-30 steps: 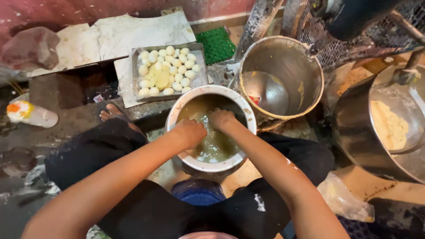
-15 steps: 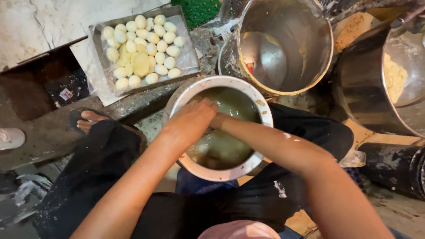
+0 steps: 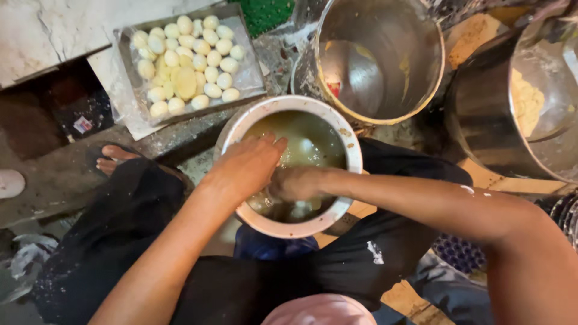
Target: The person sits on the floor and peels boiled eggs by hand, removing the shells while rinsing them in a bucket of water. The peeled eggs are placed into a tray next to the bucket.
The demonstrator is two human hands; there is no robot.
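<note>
A white bucket (image 3: 352, 153) of murky yellowish water stands between my knees. Both hands are inside it. My left hand (image 3: 250, 165) lies palm down over the water at the left side, fingers together. My right hand (image 3: 294, 183) is curled just under it, partly in the water and touching the left hand. Whatever sits between the two hands is hidden. A pale peeled egg (image 3: 307, 145) floats beyond my fingers, and another pale piece (image 3: 299, 210) shows near the front wall.
A metal tray (image 3: 123, 42) lined with plastic holds several peeled eggs at the upper left. A big steel pot (image 3: 421, 84) stands behind the bucket, and another pot (image 3: 481, 114) with yellowish crumbly stuff stands at the right. My sandalled foot (image 3: 114, 157) rests on the concrete.
My hands have drawn together toward the near left of the bucket, the left now over the right. The view has shifted closer and to the right.
</note>
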